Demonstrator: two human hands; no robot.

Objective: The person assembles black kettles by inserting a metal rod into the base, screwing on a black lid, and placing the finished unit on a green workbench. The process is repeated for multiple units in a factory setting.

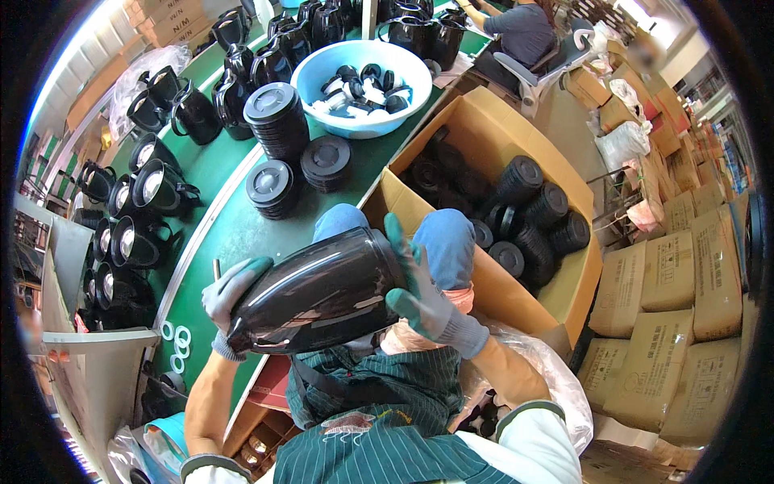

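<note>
A glossy black jug body (322,290) lies on its side across my lap, its narrow end to the left and its wide round end to the right. My left hand (234,294), in a grey and green glove, is closed around the narrow end. A thin light rod (216,269) sticks up beside its fingers; what it belongs to is hidden. My right hand (423,290), gloved alike, cups the wide end with thumb and fingers spread around its rim. Just beyond the jug, stacks of black round discs (270,187) stand on the green table (234,242).
A light blue basin (363,60) holds black and white parts. Several black jugs (193,113) stand along the table's left and far side. An open carton (556,153) of black disc stacks sits at right. Sealed cartons (661,363) pile up far right. Another person (520,36) sits beyond.
</note>
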